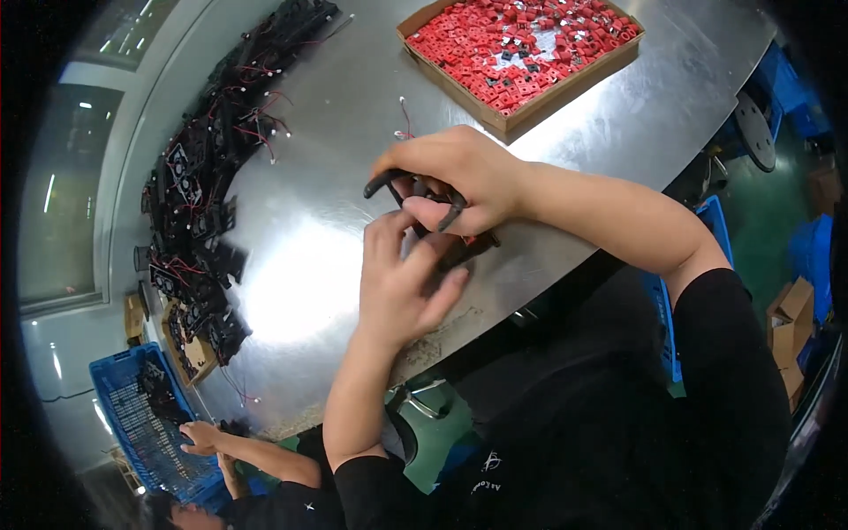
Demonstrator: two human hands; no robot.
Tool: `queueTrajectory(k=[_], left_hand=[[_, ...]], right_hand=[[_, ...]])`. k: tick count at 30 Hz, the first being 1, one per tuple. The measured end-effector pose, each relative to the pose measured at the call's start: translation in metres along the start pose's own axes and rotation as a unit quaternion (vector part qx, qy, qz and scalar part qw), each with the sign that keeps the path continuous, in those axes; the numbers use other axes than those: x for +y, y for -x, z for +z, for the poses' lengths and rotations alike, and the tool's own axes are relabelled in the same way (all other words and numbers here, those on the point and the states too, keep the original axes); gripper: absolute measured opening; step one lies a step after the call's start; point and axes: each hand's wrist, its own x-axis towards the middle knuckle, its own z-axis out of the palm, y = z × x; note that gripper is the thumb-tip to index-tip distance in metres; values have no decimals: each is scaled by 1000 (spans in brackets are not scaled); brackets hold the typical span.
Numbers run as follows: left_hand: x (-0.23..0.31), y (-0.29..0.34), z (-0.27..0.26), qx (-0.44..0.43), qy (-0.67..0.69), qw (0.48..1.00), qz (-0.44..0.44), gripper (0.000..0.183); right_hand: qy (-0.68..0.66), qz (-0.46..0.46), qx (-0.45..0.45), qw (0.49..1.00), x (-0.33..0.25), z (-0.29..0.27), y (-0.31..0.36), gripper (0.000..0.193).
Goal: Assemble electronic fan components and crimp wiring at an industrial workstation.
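Note:
Over the metal table (336, 168), both my hands meet around a dark black plastic part (455, 252) with a bit of red showing low on it. My right hand (468, 172) curls over the part from above, fingers bent and gripping it. Black curved strips show at its fingertips; whether they belong to the part or cover the fingers, I cannot tell. From the near side, my left hand (393, 278) closes its fingers on the same part. Much of the part is hidden by the fingers. Just beyond lies a small white connector with red wire (404, 134).
A shallow cardboard box (521, 124) full of small red pieces stands at the far side. Black plastic assemblies with red wires (190, 190) are heaped along the left edge. At lower left, a co-worker's hand (201, 437) is at a blue crate (110, 380).

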Motion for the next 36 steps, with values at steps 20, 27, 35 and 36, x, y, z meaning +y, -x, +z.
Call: queueTrajectory(k=[20,27,35,36], left_hand=[[-46,-2,1,37,-80,989,-119,69],[-45,-2,14,73,-50,992,-92,68],[-59,-1,22,120,-29,991,-54,57],[-60,-2,23,129,-28,990,-51,57]], right_hand=[[253,97,-21,962,5,5,1,50],[95,19,125,987,-12,-24,-14,48],[-570,52,160,804,-27,-14,-28,108],[-568,55,148,808,-28,-12,-30,108]])
